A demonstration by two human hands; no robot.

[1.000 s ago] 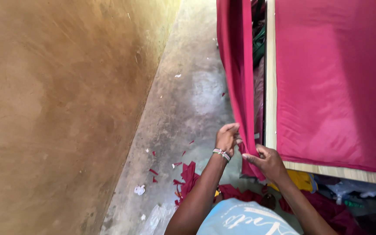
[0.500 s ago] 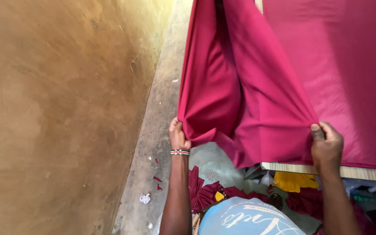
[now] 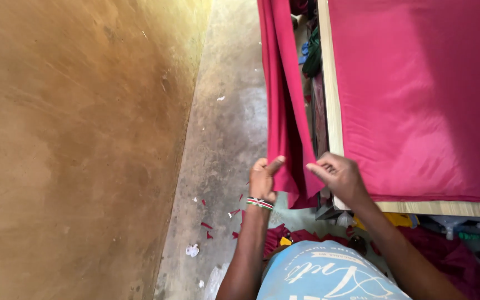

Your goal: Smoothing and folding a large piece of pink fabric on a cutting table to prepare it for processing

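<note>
My left hand (image 3: 264,179) and right hand (image 3: 337,175) each pinch the hanging crimson cloth (image 3: 287,111) beside the tabletop (image 3: 333,100), its lower edge gathered, the rest still draped.

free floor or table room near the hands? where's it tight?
Free: the concrete floor strip between the brown wall and the hanging magenta cloth. The table's cloth cover lies flat, nothing on it. Crowded: red fabric scraps below the left hand; clutter under the table edge beside the right hand.
</note>
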